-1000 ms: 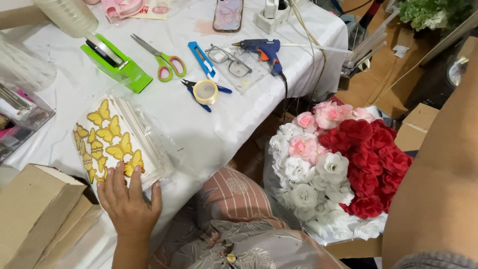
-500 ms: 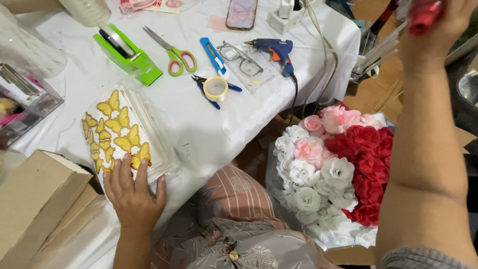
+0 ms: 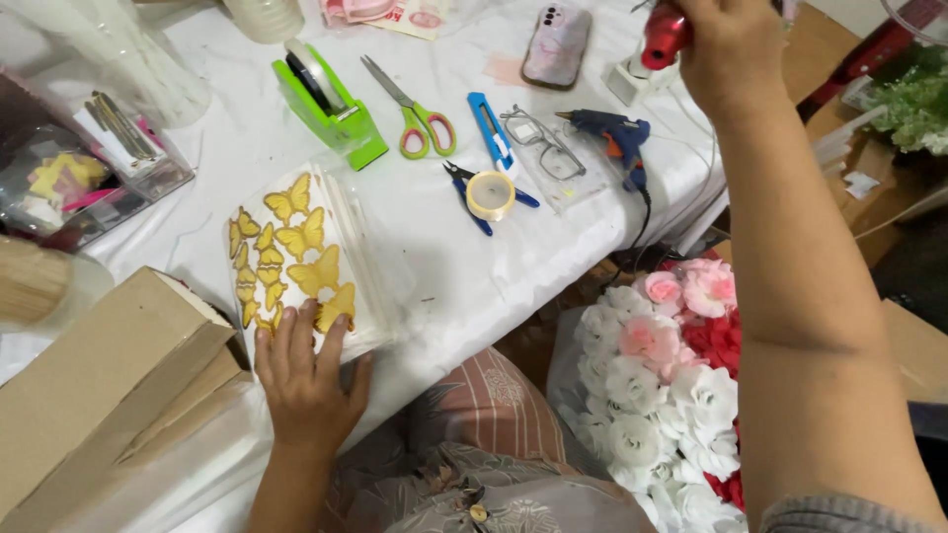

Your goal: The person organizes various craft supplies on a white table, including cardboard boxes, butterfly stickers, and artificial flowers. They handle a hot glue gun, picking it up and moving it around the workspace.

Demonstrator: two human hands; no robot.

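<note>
My left hand (image 3: 308, 387) lies flat on the near end of a clear packet of yellow butterfly cut-outs (image 3: 291, 257) on the white table (image 3: 434, 266). My right hand (image 3: 729, 44) is raised over the far right of the table and is closed around a red cylindrical object (image 3: 664, 35), only partly visible. Below my right forearm, beside the table, stands a bouquet of white, pink and red fabric roses (image 3: 662, 380).
On the table lie a green tape dispenser (image 3: 329, 101), green-handled scissors (image 3: 415, 114), a blue cutter (image 3: 489, 128), a tape roll on pliers (image 3: 490, 193), glasses (image 3: 543, 148), a blue glue gun (image 3: 612, 133) and a phone (image 3: 557, 44). A cardboard box (image 3: 99, 385) sits near left.
My right arm has risen from the lower right to above the table's far right, now gripping the red object. The left hand stays on the butterfly packet.
</note>
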